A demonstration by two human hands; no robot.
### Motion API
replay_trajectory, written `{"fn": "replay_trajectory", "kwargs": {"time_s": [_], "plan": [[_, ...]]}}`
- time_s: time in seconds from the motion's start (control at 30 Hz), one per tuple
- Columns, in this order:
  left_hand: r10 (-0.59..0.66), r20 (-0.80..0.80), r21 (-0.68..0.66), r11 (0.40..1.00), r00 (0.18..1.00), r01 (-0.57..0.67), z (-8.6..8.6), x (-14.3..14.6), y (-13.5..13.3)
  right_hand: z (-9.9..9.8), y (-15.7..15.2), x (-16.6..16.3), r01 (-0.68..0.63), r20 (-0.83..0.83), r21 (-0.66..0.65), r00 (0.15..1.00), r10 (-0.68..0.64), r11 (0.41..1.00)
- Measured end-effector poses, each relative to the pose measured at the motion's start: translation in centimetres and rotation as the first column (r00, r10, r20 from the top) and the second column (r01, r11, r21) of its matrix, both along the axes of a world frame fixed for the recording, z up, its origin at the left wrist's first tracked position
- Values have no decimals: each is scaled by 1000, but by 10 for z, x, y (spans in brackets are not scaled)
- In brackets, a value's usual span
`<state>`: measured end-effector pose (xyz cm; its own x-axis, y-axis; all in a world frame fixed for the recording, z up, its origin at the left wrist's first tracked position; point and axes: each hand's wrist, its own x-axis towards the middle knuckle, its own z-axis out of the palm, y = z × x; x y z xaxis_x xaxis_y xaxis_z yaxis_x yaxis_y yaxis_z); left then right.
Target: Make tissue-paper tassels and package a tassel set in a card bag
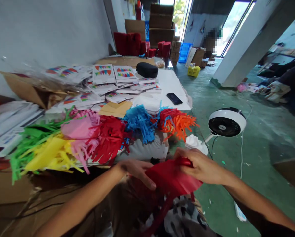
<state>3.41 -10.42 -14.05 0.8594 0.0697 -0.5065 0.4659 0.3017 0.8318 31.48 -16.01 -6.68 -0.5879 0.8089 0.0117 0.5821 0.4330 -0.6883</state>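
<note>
My left hand (137,170) and my right hand (199,166) both grip a sheet of red tissue paper (170,179) low in front of me, near the table's front edge. The left fingers pinch its left side, the right fingers close over its top right corner. A red strip of the paper hangs down toward my lap. Just beyond my hands lie piles of fringed tissue paper in a row: green (26,144), yellow (48,154), pink (80,130), red (110,136), blue (139,123) and orange (180,123).
Packets with coloured bunting prints (104,74) cover the white table (172,87), with a black case (146,69) and a phone (174,98). A white fan (226,122) stands on the green floor to the right. Cardboard boxes (161,24) and red boxes (127,42) stack at the back.
</note>
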Motion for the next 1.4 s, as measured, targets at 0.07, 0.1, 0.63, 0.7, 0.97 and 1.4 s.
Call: {"fn": "replay_trajectory", "kwargs": {"time_s": [0.07, 0.1, 0.63, 0.7, 0.97, 1.4], "plan": [[47, -44, -10, 999, 998, -48, -7, -6, 1, -12, 8, 1, 85, -26, 58, 996, -84, 995], [85, -65, -3, 996, 994, -85, -7, -11, 3, -21, 14, 1, 130, -47, 71, 991, -127, 989], [320, 141, 979, -188, 937, -83, 3, 18, -18, -93, 61, -27, 438, 124, 49, 889, -440, 898], [254, 166, 978, -165, 953, -126, -25, 39, -30, -83, 54, -26, 444, 239, 107, 857, -456, 890], [251, 241, 960, -205, 938, -192, -51, 38, -40, -78, 4, -11, -81, 332, 451, 939, -83, 889], [518, 321, 924, 14, 793, -383, -34, 8, -33, -85, 19, -12, 183, 178, 162, 961, -212, 970]]}}
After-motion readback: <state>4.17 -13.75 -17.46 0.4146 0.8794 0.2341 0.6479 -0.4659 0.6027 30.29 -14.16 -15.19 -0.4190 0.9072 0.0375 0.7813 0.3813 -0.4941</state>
